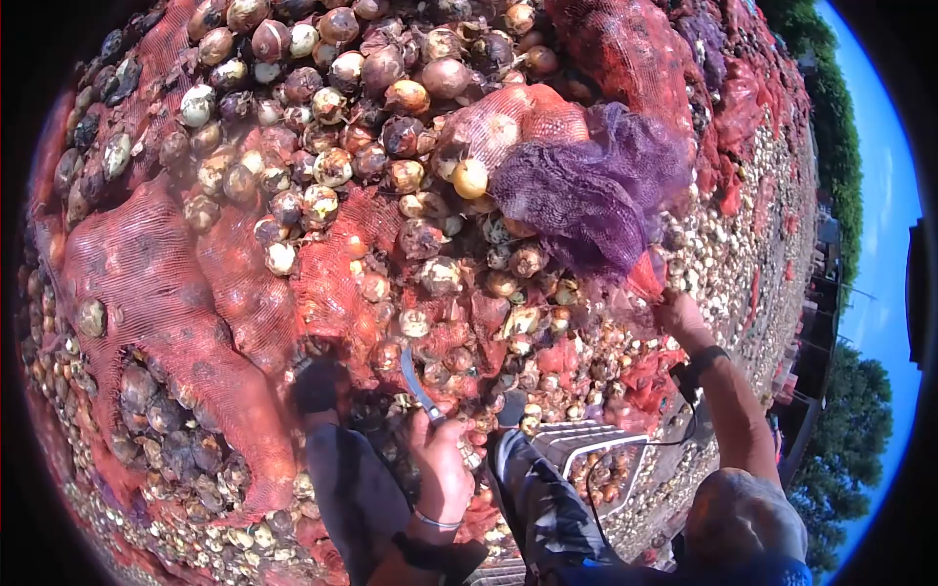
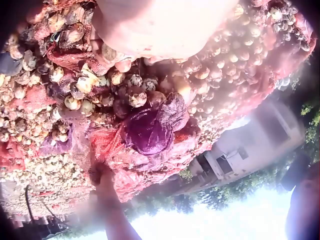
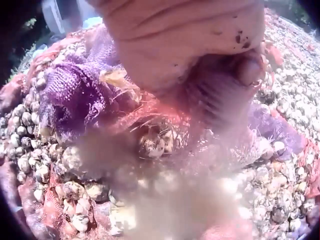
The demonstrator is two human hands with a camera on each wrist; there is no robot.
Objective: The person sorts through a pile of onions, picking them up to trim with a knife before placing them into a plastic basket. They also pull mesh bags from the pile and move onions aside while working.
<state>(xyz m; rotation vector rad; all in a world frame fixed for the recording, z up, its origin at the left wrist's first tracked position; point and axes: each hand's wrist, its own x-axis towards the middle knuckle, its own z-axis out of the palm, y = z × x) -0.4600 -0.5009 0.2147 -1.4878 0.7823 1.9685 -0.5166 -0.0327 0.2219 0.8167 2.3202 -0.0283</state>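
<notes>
In the head view my left hand [image 1: 447,474] holds a knife with a hooked blade [image 1: 414,379], its tip pointing up and away from me. The same hand [image 2: 160,25] fills the top of the left wrist view, with the knife out of sight there. My right hand [image 1: 681,314] reaches out to the right and grips pinkish-red mesh of an onion bag [image 1: 645,276]. Purple netting [image 1: 596,186] lies bunched just beyond it. In the right wrist view, curled fingers of that hand [image 3: 185,50] close round the mesh, with a few onions [image 3: 152,146] showing beneath.
Loose onions [image 1: 445,78] and red mesh bags [image 1: 137,254] heap up all around. A white crate [image 1: 640,469] holding onions stands by my leg [image 1: 547,498]. A dark cable [image 1: 674,439] hangs from my right wrist. Trees [image 1: 840,420] and buildings stand beyond the heap.
</notes>
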